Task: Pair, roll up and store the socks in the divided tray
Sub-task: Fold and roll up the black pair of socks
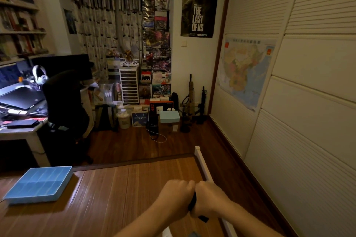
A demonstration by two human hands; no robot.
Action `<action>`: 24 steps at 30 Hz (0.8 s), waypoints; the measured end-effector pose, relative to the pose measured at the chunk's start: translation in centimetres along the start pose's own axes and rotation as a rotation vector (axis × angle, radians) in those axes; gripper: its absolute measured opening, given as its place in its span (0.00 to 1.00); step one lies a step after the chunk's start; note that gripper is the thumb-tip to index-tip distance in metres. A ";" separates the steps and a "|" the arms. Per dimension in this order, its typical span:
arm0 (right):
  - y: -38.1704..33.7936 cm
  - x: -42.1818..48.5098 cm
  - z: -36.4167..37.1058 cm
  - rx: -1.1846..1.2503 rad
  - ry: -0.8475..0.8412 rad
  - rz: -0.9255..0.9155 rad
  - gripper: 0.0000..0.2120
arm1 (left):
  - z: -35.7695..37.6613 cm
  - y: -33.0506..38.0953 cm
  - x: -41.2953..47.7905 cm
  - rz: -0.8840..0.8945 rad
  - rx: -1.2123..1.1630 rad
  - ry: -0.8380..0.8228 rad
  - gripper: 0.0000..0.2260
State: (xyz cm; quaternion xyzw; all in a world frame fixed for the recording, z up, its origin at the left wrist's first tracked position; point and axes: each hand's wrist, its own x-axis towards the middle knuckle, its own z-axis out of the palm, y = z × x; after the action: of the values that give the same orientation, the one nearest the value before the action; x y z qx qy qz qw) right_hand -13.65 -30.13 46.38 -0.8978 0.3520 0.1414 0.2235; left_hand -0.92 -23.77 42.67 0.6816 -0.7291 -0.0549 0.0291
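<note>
While both fists clamp one dark sock (192,202), the blue tray (38,197) sits apart at the left.
Left hand (176,195) and right hand (211,197) meet knuckle to knuckle above the bamboo mat (115,198), fingers curled tight round the sock, which shows only as a dark strip between the palms. Open mat lies between hands and tray, which rests near the mat's far left edge. A white rail (201,161) lines the mat's right edge, just beside the right hand; a narrow strip of floor (227,159) separates it from the wardrobe doors (308,121).
</note>
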 end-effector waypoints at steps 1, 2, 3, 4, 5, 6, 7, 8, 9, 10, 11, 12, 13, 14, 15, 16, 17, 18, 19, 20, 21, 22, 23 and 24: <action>-0.4 0.0 0.5 -0.075 0.038 -0.003 0.07 | -0.5 -0.3 0.0 -0.037 -0.032 -0.119 0.15; -0.8 0.1 1.0 -0.146 0.071 -0.017 0.08 | -1.0 -0.6 -0.1 -0.067 -0.082 -0.238 0.16; -1.1 0.1 1.5 -0.193 0.092 -0.035 0.10 | -1.3 -1.0 -0.2 -0.088 -0.130 -0.329 0.15; -1.4 0.1 1.9 -0.204 0.103 -0.048 0.12 | -1.4 -1.2 -0.3 -0.099 -0.152 -0.372 0.14; -1.7 0.1 2.2 -0.189 0.111 -0.049 0.14 | -1.3 -1.4 -0.5 -0.107 -0.153 -0.376 0.13; -2.0 0.2 2.5 -0.173 0.130 -0.042 0.17 | -1.1 -1.6 -0.8 -0.120 -0.157 -0.357 0.12; -2.2 0.2 2.8 -0.186 0.171 -0.036 0.21 | -0.8 -1.7 -1.0 -0.126 -0.183 -0.303 0.10; -2.6 0.2 3.0 -0.234 0.234 -0.043 0.26 | -0.4 -1.9 -1.3 -0.131 -0.239 -0.240 0.06; -2.9 0.3 3.5 -0.291 0.303 -0.065 0.31 | -0.1 -2.2 -1.5 -0.138 -0.307 -0.197 0.04; -3.3 0.4 4.0 -0.331 0.359 -0.094 0.34 | 0.1 -2.8 -1.8 -0.157 -0.377 -0.183 0.07; -3.6 0.4 4.5 -0.352 0.385 -0.121 0.35 | 0.0 -3.2 -2.0 -0.164 -0.427 -0.194 0.09; -3.9 0.5 4.8 -0.356 0.385 -0.136 0.33 | -0.2 -3.5 -2.2 -0.175 -0.464 -0.229 0.09; -4.1 0.5 4.8 -0.333 0.371 -0.141 0.28 | -0.2 -3.8 -2.3 -0.184 -0.451 -0.267 0.06; -4.2 0.4 4.8 -0.284 0.342 -0.132 0.21 | -0.1 -3.8 -2.4 -0.189 -0.394 -0.309 0.05; -4.4 0.3 4.6 -0.221 0.302 -0.107 0.16 | 0.2 -3.9 -2.5 -0.189 -0.295 -0.337 0.08; -4.6 0.3 4.5 -0.170 0.250 -0.073 0.14 | 0.6 -3.9 -2.6 -0.182 -0.181 -0.340 0.12; -4.8 0.3 4.3 -0.141 0.199 -0.042 0.14 | 1.0 -3.8 -2.8 -0.163 -0.091 -0.310 0.12; -5.1 0.3 4.2 -0.136 0.161 -0.019 0.14 | 1.2 -3.7 -3.0 -0.138 -0.037 -0.257 0.11; -5.3 0.4 4.1 -0.147 0.135 -0.003 0.13 | 1.4 -3.6 -3.2 -0.116 -0.017 -0.207 0.10; -5.6 0.4 4.0 -0.160 0.115 0.009 0.11 | 1.7 -3.5 -3.6 -0.093 -0.014 -0.155 0.09; -5.8 0.3 3.8 -0.154 0.103 0.016 0.10 | 1.9 -3.4 -4.0 -0.068 -0.016 -0.098 0.08; -6.0 0.3 3.8 -0.120 0.093 0.020 0.10 | 2.1 -3.5 -4.4 -0.042 -0.014 -0.033 0.07; -6.1 0.2 3.7 -0.060 0.077 0.018 0.09 | 2.3 -3.6 -4.7 -0.020 -0.018 0.031 0.07; -6.2 0.2 3.6 0.004 0.057 0.015 0.10 | 2.4 -3.7 -5.0 0.000 -0.020 0.075 0.07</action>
State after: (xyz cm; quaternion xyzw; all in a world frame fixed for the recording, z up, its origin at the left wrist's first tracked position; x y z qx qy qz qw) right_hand -9.56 -24.33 45.07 -0.8983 0.3654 0.1168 0.2143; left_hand 2.84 -18.96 39.97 0.6827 -0.7270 -0.0366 0.0635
